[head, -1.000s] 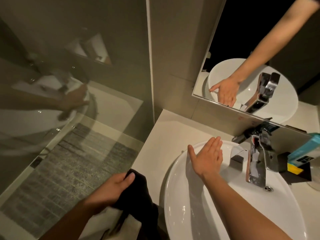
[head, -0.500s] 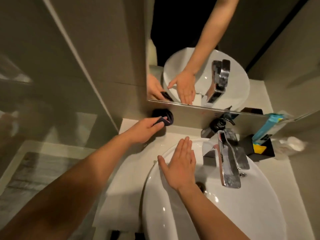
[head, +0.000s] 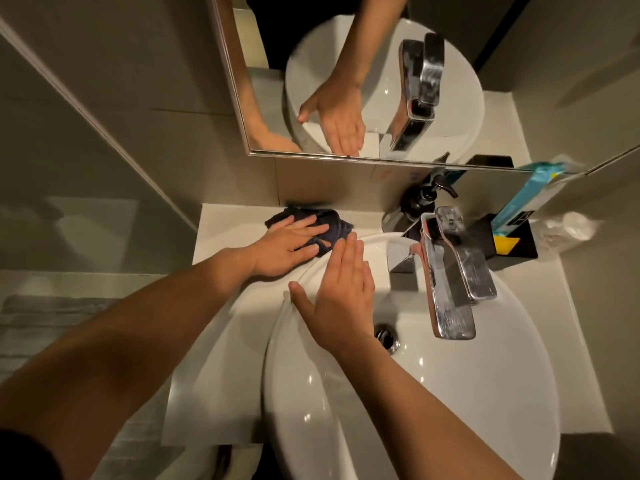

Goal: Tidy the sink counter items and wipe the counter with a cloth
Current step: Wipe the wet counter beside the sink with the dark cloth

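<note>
A dark blue cloth [head: 334, 221] lies bunched on the white counter [head: 221, 230] in the back left corner, under the mirror. My left hand [head: 287, 245] presses flat on the cloth, fingers spread over it. My right hand [head: 337, 292] rests flat and open on the back left rim of the white oval basin [head: 485, 393], fingertips close to the cloth. It holds nothing.
A chrome tap [head: 450, 271] stands at the basin's back. Behind it a dark pump bottle [head: 420, 199] stands against the wall. A black tray [head: 519, 237] with a teal and yellow box [head: 519, 202] and a clear plastic item [head: 568, 226] sit back right. A mirror [head: 381, 81] hangs above.
My left hand carried the cloth from low beside the basin up to the back left counter corner and now lies flat on it. The right hand stayed on the basin rim.
</note>
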